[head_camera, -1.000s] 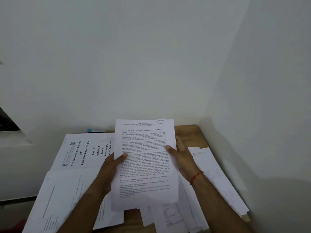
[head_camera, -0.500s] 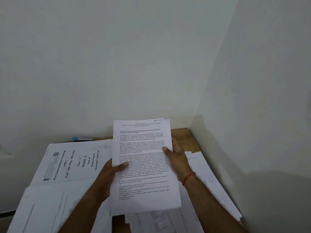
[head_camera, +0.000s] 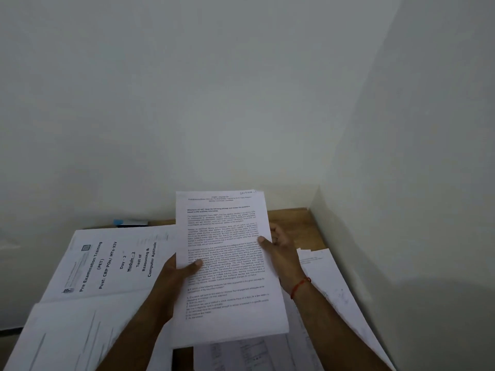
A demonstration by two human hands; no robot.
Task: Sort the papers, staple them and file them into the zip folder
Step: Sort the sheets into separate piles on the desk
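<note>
**Log:** Stack position?

**Op:** I see the stack held up off the desk, near upright, with its printed face toward me. The left hand grips its left edge and the right hand its right edge. On each, the thumb lies on the front page and the fingers curl behind.

**Log:** Step in hand?

**Op:** My read is sorting. I am checking the top page, marked "Section 1" in pen, to decide which pile it joins. No staple shows, though the corners are too small to be sure. I judge stapling and filing not begun.

**Log:** What does the next move need?

**Op:** Probably squaring the edges against the desk, then a stapler. I see neither a stapler nor the zip folder. A blue thing lies by the wall; I cannot identify it.

**Log:** Materials?

**Op:** Thin white office paper, several leaves, rectangular, dense black type. The lower edge fans slightly, so I expect the leaves to slip unless pinched firmly. A booklet with a bold heading lies flat to the left. More sheets overlap at right. The desk is smooth brown wood grain. A red thread circles the right wrist.
</note>
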